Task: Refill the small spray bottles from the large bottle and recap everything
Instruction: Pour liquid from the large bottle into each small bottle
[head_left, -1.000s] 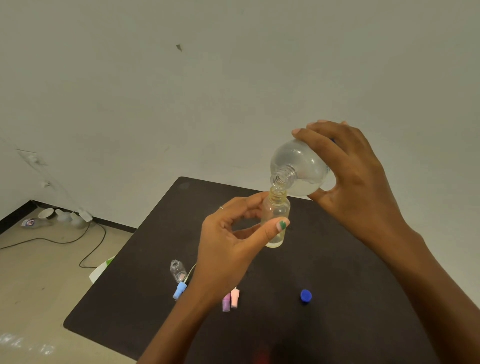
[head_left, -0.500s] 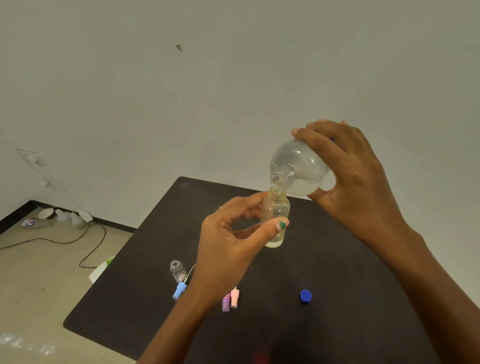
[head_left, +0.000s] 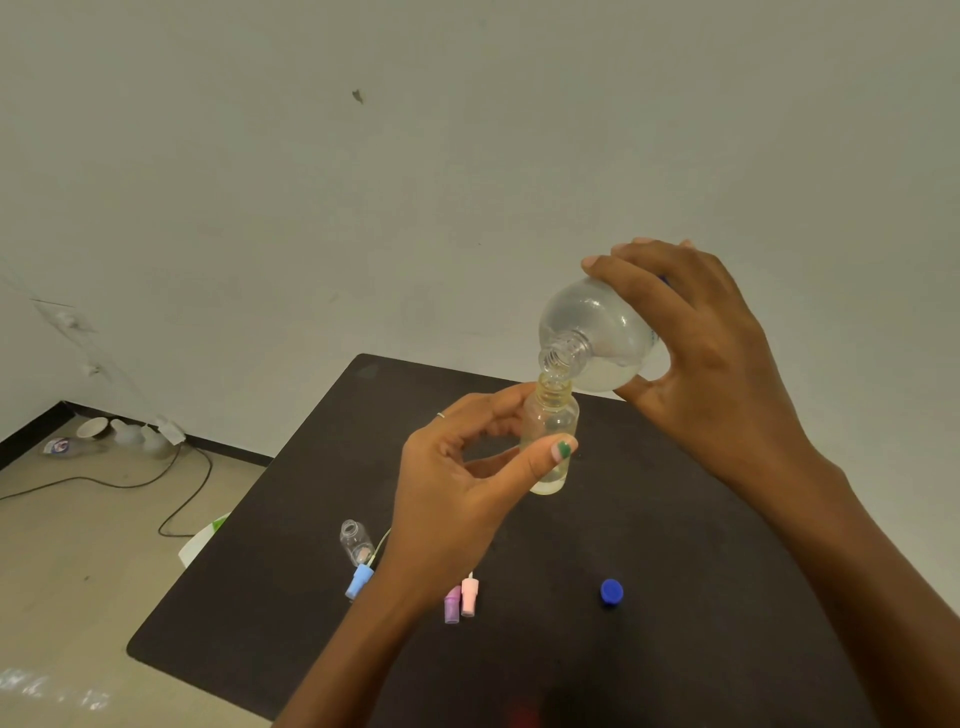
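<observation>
Now my left hand (head_left: 457, 499) pinches one small spray bottle (head_left: 549, 441) above the worktop (head_left: 675, 545) while my right hand (head_left: 711, 364) tips the large bottle (head_left: 597, 338) into it, so it is barely filled, and another small bottle (head_left: 356, 541), the spray tops (head_left: 462, 600) and blue cap (head_left: 611, 591) still wait.

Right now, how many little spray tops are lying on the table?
3: a blue spray top beside the empty small bottle, and a purple spray top and a pink spray top side by side. The left hand may hide more.
</observation>
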